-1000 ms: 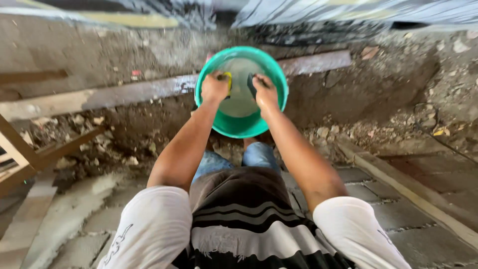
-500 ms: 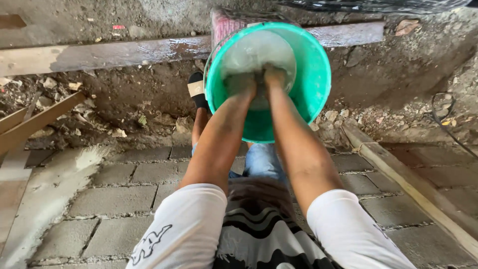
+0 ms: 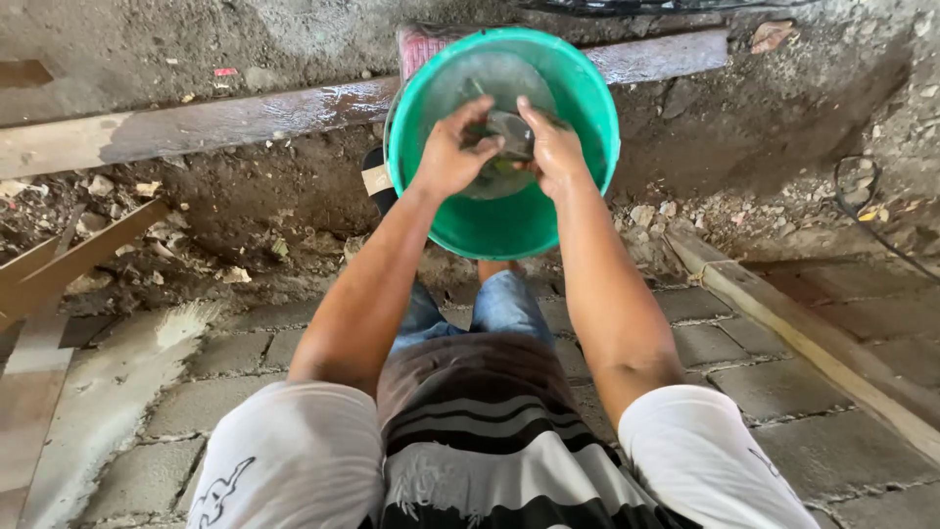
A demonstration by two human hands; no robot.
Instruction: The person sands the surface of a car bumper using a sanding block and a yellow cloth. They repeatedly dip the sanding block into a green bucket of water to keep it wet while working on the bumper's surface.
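Paving blocks (image 3: 754, 392) lie nearest you, at six o'clock, with one wooden strip (image 3: 813, 338) running along them toward four o'clock. Beyond your knees sits one green bucket (image 3: 587, 186) at twelve o'clock, holding cloudy water. Half a second ago both your hands were pressed flat together deep in the bucket; now they have lifted and parted a little, and one dark, flat object (image 3: 511, 129) shows between them above the water. Your left hand (image 3: 452, 152) curls its fingers round the object's near edge; your right hand (image 3: 554, 152) grips the other side, fingers bent, thumb on top. Judging by that, the thing has come up out of the water. Farthest off, one wet plank (image 3: 245, 116) crosses the dirt (image 3: 245, 211) from nine to one o'clock.
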